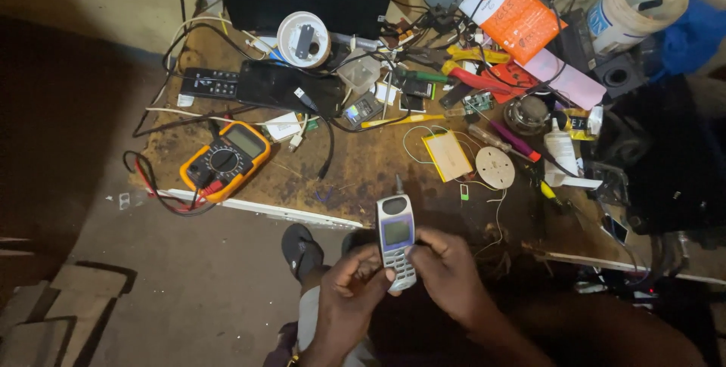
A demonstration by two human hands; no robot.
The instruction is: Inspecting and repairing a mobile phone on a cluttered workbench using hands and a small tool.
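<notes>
An electronics repair workshop: a cluttered worktop (355,178) carries a multimeter (225,160), screwdrivers (402,119), wires and phone parts.

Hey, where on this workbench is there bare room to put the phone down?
Bare wood shows along the front edge of the bench, between the orange multimeter and the yellow flat pack, just beyond the phone. The back and right side are crowded with tools, cables and boxes.

dim scene, brightest on the far workbench (363,170); left side and near right corner fall into deep shadow. mild wide-angle bending at edges; white tub (639,7) slightly glared; focus mostly sharp.
</notes>
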